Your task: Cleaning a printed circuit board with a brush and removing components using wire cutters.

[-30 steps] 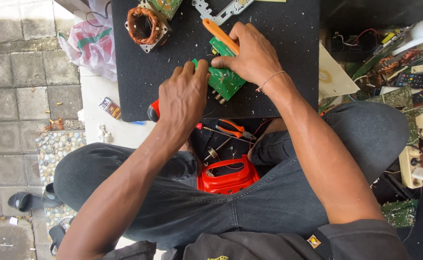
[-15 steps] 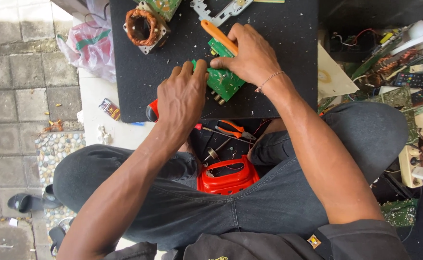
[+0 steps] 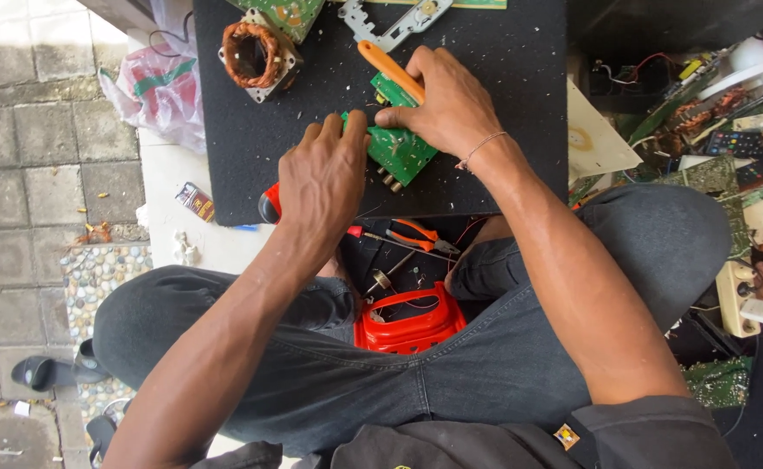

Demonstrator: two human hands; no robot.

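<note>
Black foam mat covers the low work surface and carries everything, speckled all over with pale debris; any of that grit under the board can rock it or, if it is metal, bridge contacts. Seated person's denim legs fold just below the mat edge, so anything that slides off the near edge drops into the lap or the red plastic casing between the knees. Copper-wound motor stator sits at the mat's far left corner, well apart from the hands, no risk there. Green circuit board lies tilted near the mat's middle, metal posts sticking out of its near edge. Left hand presses down on the board's left edge, fingers together and curled over it; if that pressure eases, the board likely pivots. Right hand wraps an orange-handled tool, fingers closed round the handle, tip hidden behind the fingers at the board, so contact point cannot be told. Main risk: tip slips off the board towards the left fingertips, which sit just beside it, or gouges a trace. Orange-handled pliers lie loose below the mat edge near the lap, easy to knock.
</note>
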